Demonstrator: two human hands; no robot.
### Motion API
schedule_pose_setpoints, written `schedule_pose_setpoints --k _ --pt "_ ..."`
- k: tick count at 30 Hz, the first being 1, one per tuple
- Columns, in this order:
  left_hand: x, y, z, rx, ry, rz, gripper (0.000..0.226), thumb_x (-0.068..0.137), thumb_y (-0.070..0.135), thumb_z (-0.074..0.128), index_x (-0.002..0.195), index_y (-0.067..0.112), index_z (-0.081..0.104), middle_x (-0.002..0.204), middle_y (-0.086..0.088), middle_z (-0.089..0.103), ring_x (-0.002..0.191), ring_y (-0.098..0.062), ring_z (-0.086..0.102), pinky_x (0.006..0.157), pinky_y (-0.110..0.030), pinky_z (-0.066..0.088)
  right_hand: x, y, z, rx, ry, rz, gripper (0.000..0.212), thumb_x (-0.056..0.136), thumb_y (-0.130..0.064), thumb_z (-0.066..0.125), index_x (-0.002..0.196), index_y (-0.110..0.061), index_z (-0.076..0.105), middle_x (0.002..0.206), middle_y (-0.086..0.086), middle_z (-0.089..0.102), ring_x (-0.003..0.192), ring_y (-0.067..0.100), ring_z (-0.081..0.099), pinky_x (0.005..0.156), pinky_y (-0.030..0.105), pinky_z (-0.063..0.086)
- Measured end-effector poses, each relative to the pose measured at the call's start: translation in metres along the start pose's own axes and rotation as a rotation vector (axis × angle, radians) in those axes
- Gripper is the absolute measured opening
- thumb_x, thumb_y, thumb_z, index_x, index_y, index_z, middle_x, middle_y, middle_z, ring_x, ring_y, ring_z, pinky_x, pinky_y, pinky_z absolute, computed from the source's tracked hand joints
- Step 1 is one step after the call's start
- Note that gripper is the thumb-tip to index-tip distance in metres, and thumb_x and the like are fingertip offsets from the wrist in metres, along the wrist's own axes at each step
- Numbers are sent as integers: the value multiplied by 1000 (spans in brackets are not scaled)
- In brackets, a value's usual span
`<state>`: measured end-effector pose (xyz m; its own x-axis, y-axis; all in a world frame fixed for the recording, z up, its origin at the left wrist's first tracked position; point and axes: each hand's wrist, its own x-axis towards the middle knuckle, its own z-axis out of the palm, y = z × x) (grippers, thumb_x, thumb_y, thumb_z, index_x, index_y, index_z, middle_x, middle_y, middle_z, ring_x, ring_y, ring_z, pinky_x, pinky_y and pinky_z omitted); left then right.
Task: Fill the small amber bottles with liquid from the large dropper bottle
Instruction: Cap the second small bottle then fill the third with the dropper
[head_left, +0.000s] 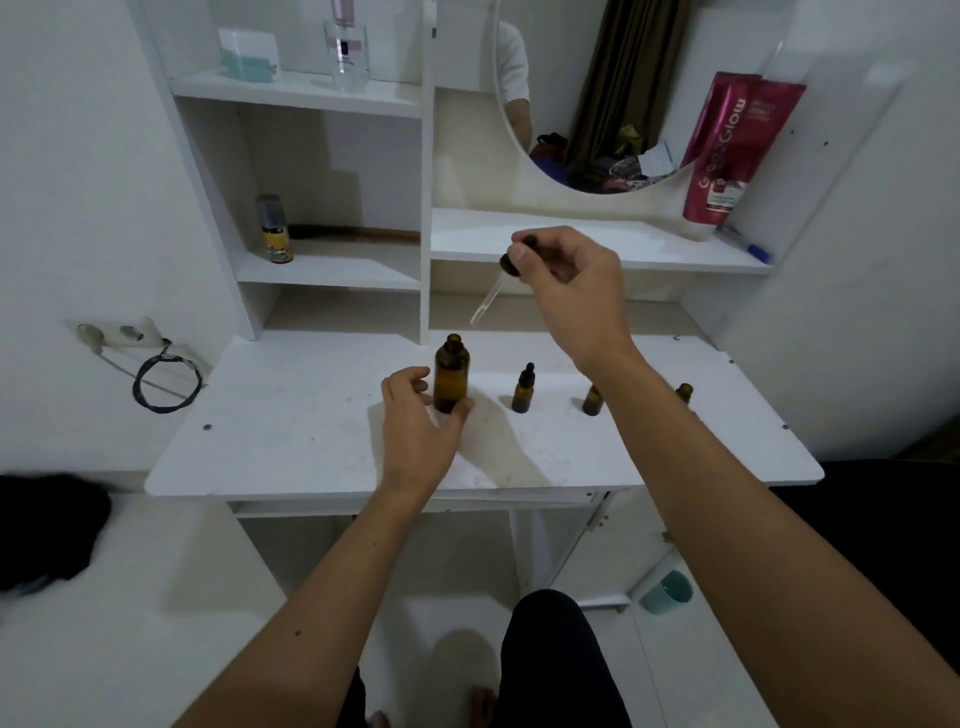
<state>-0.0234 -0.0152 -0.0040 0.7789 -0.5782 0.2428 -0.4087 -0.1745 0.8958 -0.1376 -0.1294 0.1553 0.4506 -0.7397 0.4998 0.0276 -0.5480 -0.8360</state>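
Note:
The large amber bottle (451, 375) stands uncapped on the white vanity table (291, 436). My left hand (418, 415) curls around its base, thumb and fingers touching the glass. My right hand (571, 280) holds the dropper (493, 288) by its black bulb, above and right of the large bottle, with the glass tip pointing down-left. Three small amber bottles stand in a row to the right: one capped with a black dropper top (522, 391), one partly hidden behind my right forearm (591, 401), and one at the far right (684, 393).
Shelves rise behind the table, holding a small yellow-labelled bottle (274, 229) and a comb. A pink tube (727, 150) leans beside the round mirror (587, 104). A wall socket with a coiled cable (156, 384) sits to the left. A teal cup (667, 592) lies on the floor.

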Motion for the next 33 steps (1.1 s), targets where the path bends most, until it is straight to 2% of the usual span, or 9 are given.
schedule_pose_setpoints --k 2,5,11,14,18,22,25,30,33 --pt "-12 7 11 -56 17 14 60 83 33 85 128 18 47 121 -1 55 95 -12 60 73 -9 49 -5 2 -25 -11 47 -17 14 97 -17 74 110 -13 76 101 1 79 99 15 77 96 33 61" --pt "-34 26 40 -122 12 23 53 85 33 83 121 20 47 111 1 55 91 -11 57 71 -7 47 -19 17 -66 -64 96 15 15 96 -17 75 110 -13 75 101 0 79 99 14 77 97 35 61" --pt "-71 57 100 -187 -66 -16 40 91 31 76 117 20 48 112 4 55 91 -8 55 69 -7 45 -47 56 -146 -158 209 181 15 96 -20 75 110 -14 76 97 -2 81 95 11 78 98 39 61" --pt "-80 70 133 -176 -198 71 39 92 32 76 121 25 50 112 8 57 98 -7 58 78 -13 49 -53 69 -174 -182 259 214 13 96 -20 74 108 -15 76 94 -1 81 94 13 79 98 41 61" --pt "-82 89 169 -168 -377 126 49 94 29 74 136 21 50 131 9 57 116 -8 56 99 -23 49 -53 79 -197 -191 310 225 13 96 -20 74 107 -14 75 92 -3 81 92 10 79 97 39 61" --pt "-68 93 196 -104 -457 155 56 96 29 72 145 18 46 146 3 53 131 -12 52 110 -31 46 -51 88 -206 -183 325 214 10 96 -19 73 106 -14 74 90 -1 81 92 13 79 97 40 61" --pt "-56 93 209 -80 -466 157 58 96 31 71 146 16 47 146 1 54 131 -12 53 110 -35 47 -50 94 -210 -214 321 202 12 97 -19 72 107 -13 74 91 -1 81 91 11 78 95 37 61" --pt "-45 97 222 -38 -474 200 56 96 34 72 144 17 50 138 4 59 117 -8 59 100 -30 51 -50 107 -209 -275 280 182 13 97 -18 72 108 -11 74 93 -1 80 90 9 78 93 36 62" --pt "-40 95 229 -1 -476 233 48 96 34 70 139 19 55 131 5 63 117 -12 59 102 -36 52 -51 115 -204 -281 236 201 13 95 -18 73 105 -10 75 91 -1 80 89 8 78 93 36 62"
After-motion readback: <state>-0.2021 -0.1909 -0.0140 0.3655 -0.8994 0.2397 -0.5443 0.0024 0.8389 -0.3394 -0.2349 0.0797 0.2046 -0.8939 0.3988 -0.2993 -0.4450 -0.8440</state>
